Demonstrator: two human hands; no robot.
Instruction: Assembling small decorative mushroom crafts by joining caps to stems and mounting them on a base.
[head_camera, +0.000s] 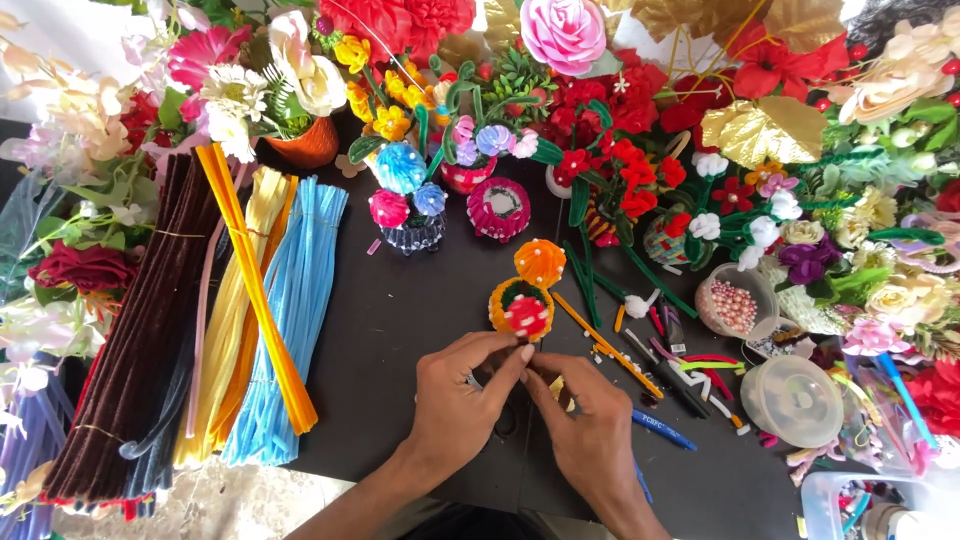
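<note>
Bundles of pipe cleaners (250, 310) are lying far left on the black table (400, 320). The left hand (460, 400) and right hand (590, 430) are pinching fingertips together just below the small orange pipe-cleaner flower pot (522, 305); what they are gripping is too small to tell.

Black table (400, 330) bears pipe-cleaner bundles (240, 320) and craft flowers (520, 290).

Two bare forearms, left hand (455, 395) and right hand (590, 425), no sleeves, rings or watch
</note>
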